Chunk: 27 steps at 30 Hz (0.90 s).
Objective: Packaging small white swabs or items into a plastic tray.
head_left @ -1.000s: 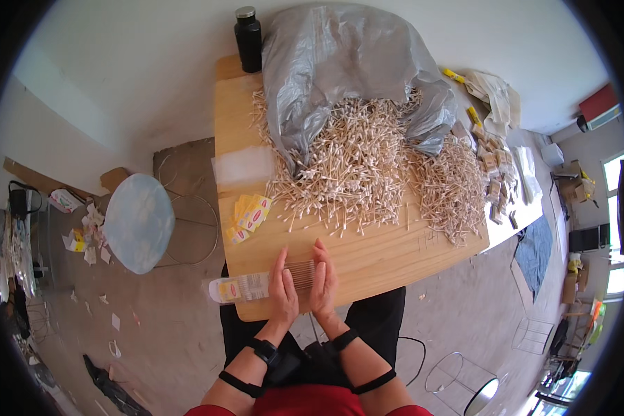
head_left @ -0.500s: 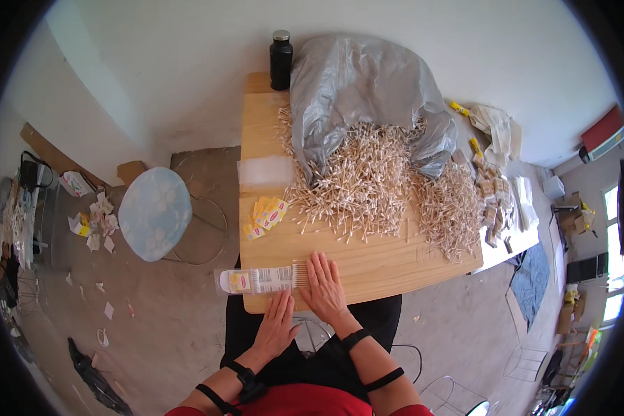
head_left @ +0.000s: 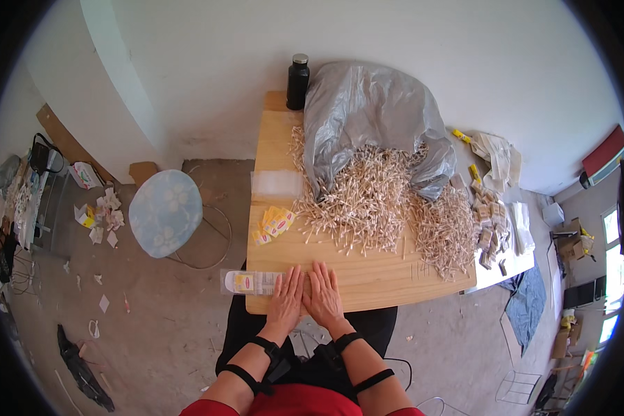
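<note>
My left hand lies with straight fingers over the right part of a clear plastic packet at the table's front edge. A yellow-and-white card shows inside the packet's left end. Right beside it, my right hand rests on the wood with its fingers stretched out. The hands nearly touch, and what lies beneath them, including the packet's open end and the swabs there, is mostly hidden. Beyond them spreads a large heap of cotton swabs, spilling from a grey plastic bag.
Yellow-and-white cards and a stack of clear plastic sleeves lie at the wooden table's left side. A black bottle stands at the back. Bundled swabs sit to the right. A round stool stands left.
My left hand has moved up and forward from the table edge onto the packet, next to my right hand. The swab ends seen beside the packet are now covered. The view has shifted slightly.
</note>
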Each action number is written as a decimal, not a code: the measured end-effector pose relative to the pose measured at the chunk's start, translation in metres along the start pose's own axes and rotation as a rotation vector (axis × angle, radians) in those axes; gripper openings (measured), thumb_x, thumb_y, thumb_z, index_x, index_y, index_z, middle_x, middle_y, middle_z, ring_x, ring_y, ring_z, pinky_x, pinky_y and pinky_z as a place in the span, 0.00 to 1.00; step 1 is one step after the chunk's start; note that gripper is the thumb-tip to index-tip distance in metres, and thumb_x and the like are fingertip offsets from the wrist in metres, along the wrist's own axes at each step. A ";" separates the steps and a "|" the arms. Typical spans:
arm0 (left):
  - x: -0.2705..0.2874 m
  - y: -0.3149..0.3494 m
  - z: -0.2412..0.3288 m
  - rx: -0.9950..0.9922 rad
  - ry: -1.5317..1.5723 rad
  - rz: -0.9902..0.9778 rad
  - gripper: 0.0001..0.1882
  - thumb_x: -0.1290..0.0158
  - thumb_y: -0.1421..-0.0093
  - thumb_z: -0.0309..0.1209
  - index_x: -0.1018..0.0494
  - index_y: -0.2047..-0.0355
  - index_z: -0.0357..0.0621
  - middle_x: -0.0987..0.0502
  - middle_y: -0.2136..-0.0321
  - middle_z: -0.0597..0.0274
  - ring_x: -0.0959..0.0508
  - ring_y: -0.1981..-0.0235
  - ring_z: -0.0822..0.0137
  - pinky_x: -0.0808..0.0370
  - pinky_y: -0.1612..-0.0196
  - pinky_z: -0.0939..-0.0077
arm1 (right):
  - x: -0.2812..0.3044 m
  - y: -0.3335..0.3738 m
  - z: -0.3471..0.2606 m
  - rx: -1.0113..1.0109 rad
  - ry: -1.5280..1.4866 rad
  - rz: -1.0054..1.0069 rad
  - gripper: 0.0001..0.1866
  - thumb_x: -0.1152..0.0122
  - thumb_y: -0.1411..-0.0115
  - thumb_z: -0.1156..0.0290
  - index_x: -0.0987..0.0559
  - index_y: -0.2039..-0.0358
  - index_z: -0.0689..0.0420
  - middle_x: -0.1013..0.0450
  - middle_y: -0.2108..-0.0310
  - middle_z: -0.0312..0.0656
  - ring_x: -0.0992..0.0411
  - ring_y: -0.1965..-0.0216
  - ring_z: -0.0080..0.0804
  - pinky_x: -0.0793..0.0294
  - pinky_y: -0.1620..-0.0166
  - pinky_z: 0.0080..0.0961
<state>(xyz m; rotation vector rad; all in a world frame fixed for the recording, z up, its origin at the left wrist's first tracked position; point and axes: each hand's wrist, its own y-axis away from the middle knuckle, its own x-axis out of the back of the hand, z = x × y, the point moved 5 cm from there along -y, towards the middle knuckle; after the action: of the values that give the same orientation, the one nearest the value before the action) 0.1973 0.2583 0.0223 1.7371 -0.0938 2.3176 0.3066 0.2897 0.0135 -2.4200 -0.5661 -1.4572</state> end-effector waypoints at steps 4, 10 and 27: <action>0.001 -0.003 0.004 0.016 -0.020 0.003 0.48 0.42 0.46 0.34 0.54 0.30 0.36 0.56 0.27 0.52 0.58 0.26 0.57 0.61 0.26 0.55 | 0.007 0.005 0.008 -0.003 -0.149 0.066 0.37 0.46 0.38 0.61 0.45 0.33 0.66 0.54 0.28 0.56 0.60 0.26 0.51 0.63 0.28 0.48; -0.007 -0.003 0.002 0.043 -0.083 -0.027 0.43 0.47 0.43 0.32 0.52 0.30 0.36 0.55 0.28 0.52 0.57 0.26 0.58 0.61 0.27 0.50 | 0.023 0.016 0.006 -0.064 0.089 0.100 0.35 0.51 0.35 0.63 0.45 0.32 0.65 0.55 0.28 0.55 0.59 0.26 0.47 0.64 0.28 0.52; 0.000 0.001 0.005 0.058 -0.081 0.004 0.42 0.49 0.42 0.34 0.53 0.30 0.38 0.57 0.27 0.52 0.59 0.26 0.56 0.62 0.28 0.45 | -0.009 0.007 0.003 0.026 0.086 0.004 0.29 0.54 0.31 0.65 0.42 0.32 0.62 0.51 0.28 0.51 0.57 0.26 0.45 0.60 0.28 0.46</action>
<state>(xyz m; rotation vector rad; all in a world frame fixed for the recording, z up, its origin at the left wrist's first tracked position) 0.2016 0.2559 0.0240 1.8605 -0.0445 2.2744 0.3085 0.2825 0.0044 -2.3248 -0.5569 -1.5336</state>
